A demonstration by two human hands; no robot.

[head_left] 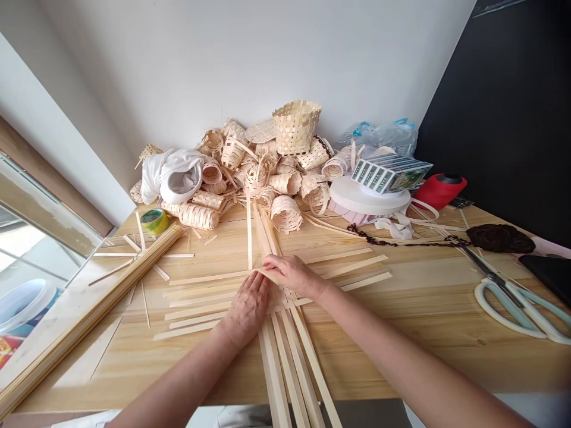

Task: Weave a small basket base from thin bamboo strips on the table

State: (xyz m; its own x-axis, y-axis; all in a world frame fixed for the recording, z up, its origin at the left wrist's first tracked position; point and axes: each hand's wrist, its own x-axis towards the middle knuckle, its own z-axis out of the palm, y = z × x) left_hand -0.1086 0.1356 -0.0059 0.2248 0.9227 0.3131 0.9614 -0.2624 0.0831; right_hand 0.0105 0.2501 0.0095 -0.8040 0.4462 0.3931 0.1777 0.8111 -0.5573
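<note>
Pale, flat wooden strips (285,351) are crossing in a partly woven mat at the center of the frame, lying flat; their loose ends are fanning toward left and right, and long ones are running off the bottom edge.

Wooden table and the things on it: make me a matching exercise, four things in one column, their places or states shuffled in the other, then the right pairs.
1. Scissors
2. Tape roll
3. Large upright basket
4. Left hand

A. On top of the woven pile
B. Over the crossed strips
C. On the table's right side
D. Green and yellow, near the long bundle's far end

Pairs: 1-C, 2-D, 3-A, 4-B
</note>
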